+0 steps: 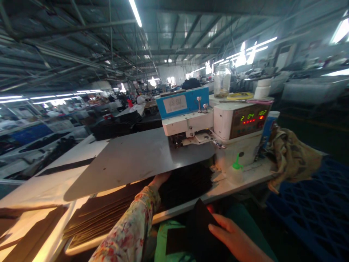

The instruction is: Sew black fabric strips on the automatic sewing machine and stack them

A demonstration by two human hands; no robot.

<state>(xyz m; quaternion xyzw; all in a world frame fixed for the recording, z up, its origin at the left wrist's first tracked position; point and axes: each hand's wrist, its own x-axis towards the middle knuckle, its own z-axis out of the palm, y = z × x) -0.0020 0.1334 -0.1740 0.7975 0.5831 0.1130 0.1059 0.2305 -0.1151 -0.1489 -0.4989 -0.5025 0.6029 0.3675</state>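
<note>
My left hand (161,179) reaches beneath the edge of the grey metal plate (136,153) of a sewing machine (188,125). Its fingers are hidden there, beside a stack of dark fabric pieces (188,185). Low in front, my right hand (231,233) grips a black fabric piece (203,229) between thumb and fingers, over my lap. More brown-black pieces (109,209) lie in a layered pile to the left of my forearm.
A squeeze bottle with a green spout (236,173) stands at the table's right side. On the machine sit a glass jar (221,82) and a white bottle (262,89). A cloth (294,156) hangs at right, above a blue plastic pallet (313,203).
</note>
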